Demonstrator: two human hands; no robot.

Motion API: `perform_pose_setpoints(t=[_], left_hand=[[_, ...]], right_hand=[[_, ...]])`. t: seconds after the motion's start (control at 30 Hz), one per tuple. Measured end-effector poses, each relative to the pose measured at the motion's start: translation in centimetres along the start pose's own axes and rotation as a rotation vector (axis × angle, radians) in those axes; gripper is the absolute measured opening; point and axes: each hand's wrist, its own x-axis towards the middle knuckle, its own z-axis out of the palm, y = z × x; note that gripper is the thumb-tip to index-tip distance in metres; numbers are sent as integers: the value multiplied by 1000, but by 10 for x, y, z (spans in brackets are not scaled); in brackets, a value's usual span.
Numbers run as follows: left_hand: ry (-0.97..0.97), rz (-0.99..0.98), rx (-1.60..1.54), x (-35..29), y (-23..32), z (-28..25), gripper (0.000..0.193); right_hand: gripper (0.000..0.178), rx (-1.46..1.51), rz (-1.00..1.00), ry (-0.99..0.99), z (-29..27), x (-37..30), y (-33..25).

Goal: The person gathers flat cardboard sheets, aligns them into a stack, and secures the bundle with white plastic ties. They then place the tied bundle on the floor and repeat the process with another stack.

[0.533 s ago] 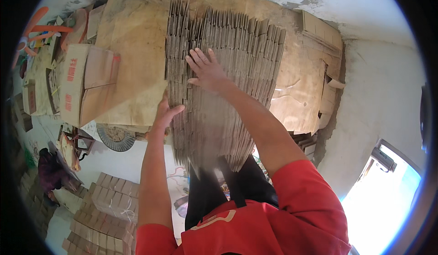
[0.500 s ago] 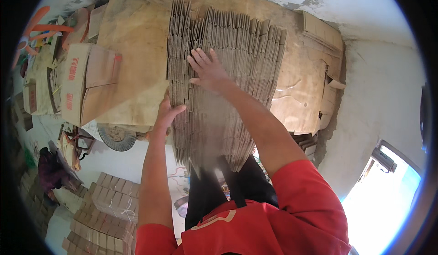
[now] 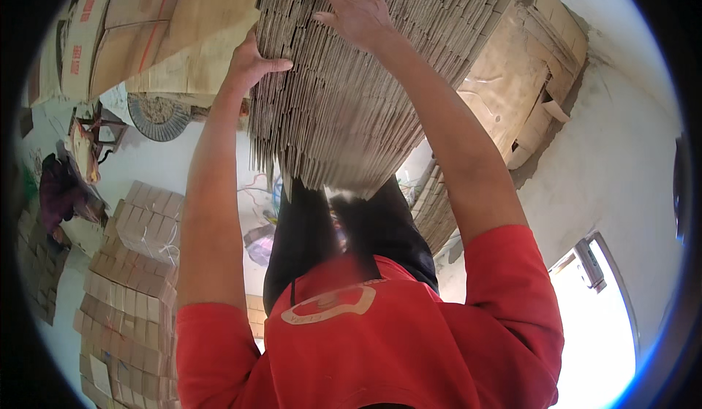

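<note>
A thick bundle of flattened cardboard pieces (image 3: 336, 95) stands on edge in front of my body, its many thin grey-brown edges facing up. My left hand (image 3: 252, 65) rests against the left side of the bundle, thumb stretched over its upper edges and the other fingers partly hidden along the side. Across the top lies my right hand (image 3: 356, 7), palm down with fingers spread; its fingertips reach the upper border of the picture. The near end of the bundle overhangs close to my dark trousers.
Beneath the bundle is a cardboard-covered table (image 3: 504, 95). A printed carton (image 3: 131, 36) sits at the left, above a round ridged grey object (image 3: 157, 116). Bundled small boxes (image 3: 131, 285) are piled on the floor at lower left. Another person (image 3: 62, 193) is at far left.
The view has shifted, so table, bundle and carton appear higher. Both hands remain on the cardboard, right on top and left at the side; the near edges now spread wider.
</note>
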Motion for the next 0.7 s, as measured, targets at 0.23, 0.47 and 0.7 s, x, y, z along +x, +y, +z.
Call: perform_pose_setpoints(t=[0.23,0.47,0.7], left_hand=[[-3,-45,206,3,-6,-13,118],[226,89,342,-9,7,5,136],[227,-36,336,-13,27,11,136]], right_hand=[[69,-22,-4,-145,11,-28,-16],[71,-4,-27,-228,6,-13,-18],[72,136,-48,-225,7,-20,-10]])
